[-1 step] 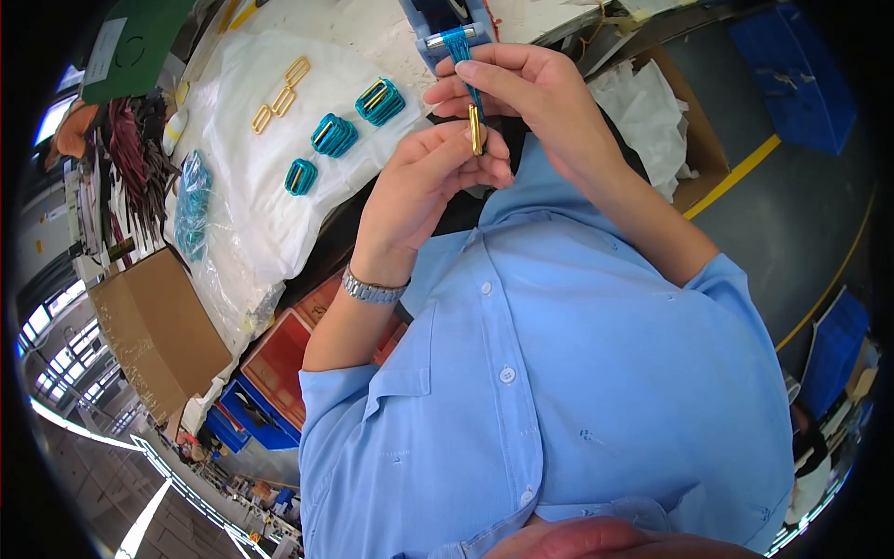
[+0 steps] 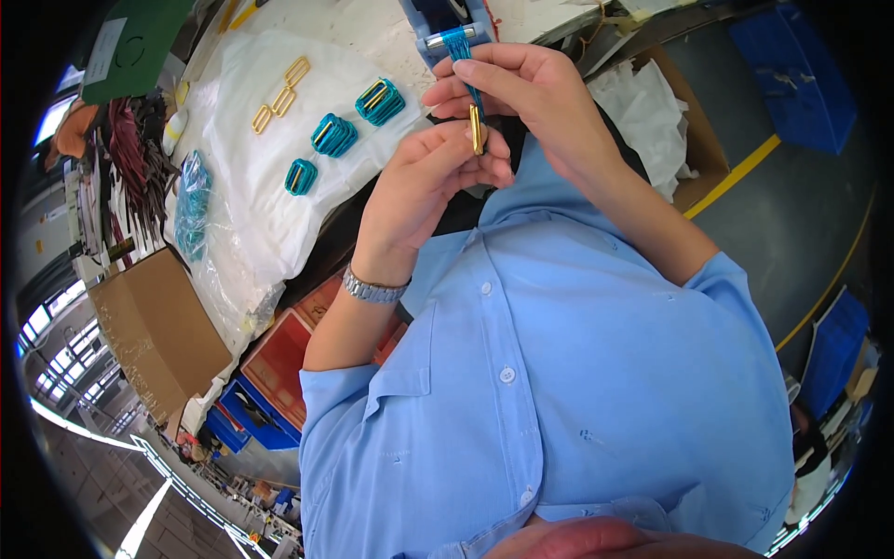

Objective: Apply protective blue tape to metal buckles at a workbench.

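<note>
A gold metal buckle stands on edge, pinched between the thumb and fingers of my left hand. Just above it, my right hand has its thumb and index finger closed on a shiny teal strip. The strip comes down from a blue dispenser with a metal bar, towards the buckle; how the two meet is partly hidden by my fingers. To the left lie three bare gold buckles and teal-wrapped ones: a right group, a middle group and a left one.
White sheeting covers the worktable. A clear bag of teal material lies on its left, by an open cardboard box. Orange-red bins stand below the table edge. At right is a carton with white wrapping.
</note>
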A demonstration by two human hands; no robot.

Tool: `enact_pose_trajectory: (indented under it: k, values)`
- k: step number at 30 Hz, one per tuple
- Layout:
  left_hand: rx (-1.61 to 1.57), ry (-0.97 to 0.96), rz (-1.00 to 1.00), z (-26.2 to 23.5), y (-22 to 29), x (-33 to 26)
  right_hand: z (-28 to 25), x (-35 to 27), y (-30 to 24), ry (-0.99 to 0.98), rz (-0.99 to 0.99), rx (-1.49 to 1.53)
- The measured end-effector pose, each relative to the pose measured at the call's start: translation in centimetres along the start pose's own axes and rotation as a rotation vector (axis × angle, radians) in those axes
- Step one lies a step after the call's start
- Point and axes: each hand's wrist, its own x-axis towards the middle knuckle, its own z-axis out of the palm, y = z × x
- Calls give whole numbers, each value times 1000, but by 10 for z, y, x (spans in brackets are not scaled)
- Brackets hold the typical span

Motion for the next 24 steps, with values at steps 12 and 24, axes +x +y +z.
enact_pose_trajectory:
  k: [12, 24]
  values:
    - [160, 116, -160, -10, 0, -13, -23, 3, 18, 21, 74, -73]
    - [65, 46, -161, -13, -28, -17, -344, -106, 106, 486, 288, -829]
